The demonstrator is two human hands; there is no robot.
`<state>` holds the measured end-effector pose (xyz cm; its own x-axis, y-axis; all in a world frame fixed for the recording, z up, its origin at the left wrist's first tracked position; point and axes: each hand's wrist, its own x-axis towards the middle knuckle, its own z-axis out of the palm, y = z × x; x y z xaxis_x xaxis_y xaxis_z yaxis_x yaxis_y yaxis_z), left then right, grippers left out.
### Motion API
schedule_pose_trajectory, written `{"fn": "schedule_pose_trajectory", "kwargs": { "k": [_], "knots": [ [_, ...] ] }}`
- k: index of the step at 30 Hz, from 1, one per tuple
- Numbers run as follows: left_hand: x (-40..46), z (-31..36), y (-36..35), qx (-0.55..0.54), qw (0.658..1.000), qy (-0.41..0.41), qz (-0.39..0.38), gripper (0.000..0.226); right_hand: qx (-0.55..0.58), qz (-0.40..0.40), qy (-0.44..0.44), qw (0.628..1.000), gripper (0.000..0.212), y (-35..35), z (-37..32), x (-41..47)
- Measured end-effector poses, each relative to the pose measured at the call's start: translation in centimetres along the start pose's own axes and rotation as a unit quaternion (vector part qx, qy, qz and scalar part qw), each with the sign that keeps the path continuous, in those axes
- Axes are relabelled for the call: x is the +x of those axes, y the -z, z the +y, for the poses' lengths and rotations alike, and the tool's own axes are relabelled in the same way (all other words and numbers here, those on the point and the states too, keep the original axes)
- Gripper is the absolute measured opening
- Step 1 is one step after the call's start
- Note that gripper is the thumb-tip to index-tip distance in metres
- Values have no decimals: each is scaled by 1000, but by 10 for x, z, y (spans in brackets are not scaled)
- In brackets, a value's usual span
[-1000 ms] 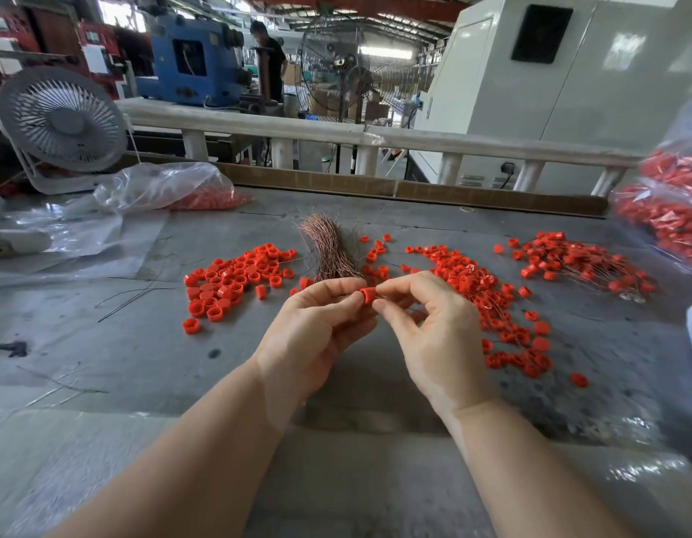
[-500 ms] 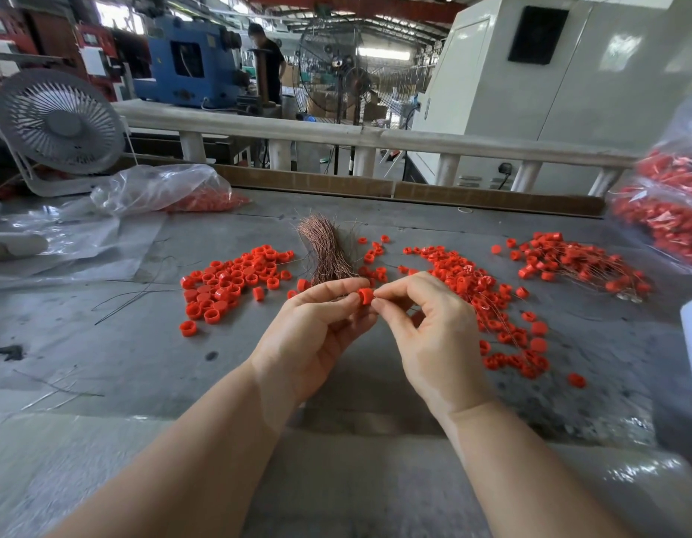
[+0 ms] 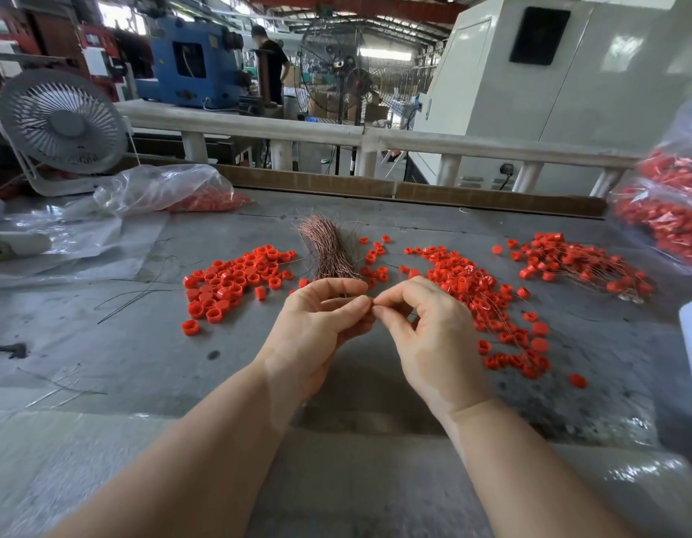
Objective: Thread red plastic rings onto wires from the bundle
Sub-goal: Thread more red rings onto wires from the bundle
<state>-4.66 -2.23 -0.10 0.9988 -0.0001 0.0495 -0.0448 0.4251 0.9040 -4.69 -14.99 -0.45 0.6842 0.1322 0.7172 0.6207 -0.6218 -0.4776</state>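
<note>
Left hand and right hand meeting fingertip to fingertip above grey bench, fingers pinching a small red plastic ring, copper-coloured wire bundle just beyond the fingers, loose red rings left of them, ringed wires far right

A grey desk fan stands far left beyond the hands; a big pedestal fan stands straight ahead.

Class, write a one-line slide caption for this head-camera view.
Left hand and right hand pinch one red ring before the copper wire bundle on the grey table.
</note>
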Motion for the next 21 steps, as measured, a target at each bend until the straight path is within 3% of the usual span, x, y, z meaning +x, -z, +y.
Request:
{"fn": "schedule_pose_trajectory", "kwargs": {
  "k": [4, 8, 13, 17, 21],
  "knots": [
    [1, 0, 0, -37, 999, -10, 32, 12, 19, 14, -15, 1000, 2, -1, 1, 0],
    [4, 1, 3, -79, 994, -19, 76, 12, 35, 48, -34, 998, 14, -2, 2, 1],
    [6, 3, 5, -120, 985, -25, 121, 12, -25, 63, -20, 998, 19, 2, 4, 1],
    [6, 4, 7, -137, 982, -25, 130, 11, -67, 34, -15, 997, 17, 4, 7, 1],
    [6, 5, 6, -136, 984, -12, 116, 6, -27, 49, -61, 997, 14, 5, 11, 4]
  ]
}}
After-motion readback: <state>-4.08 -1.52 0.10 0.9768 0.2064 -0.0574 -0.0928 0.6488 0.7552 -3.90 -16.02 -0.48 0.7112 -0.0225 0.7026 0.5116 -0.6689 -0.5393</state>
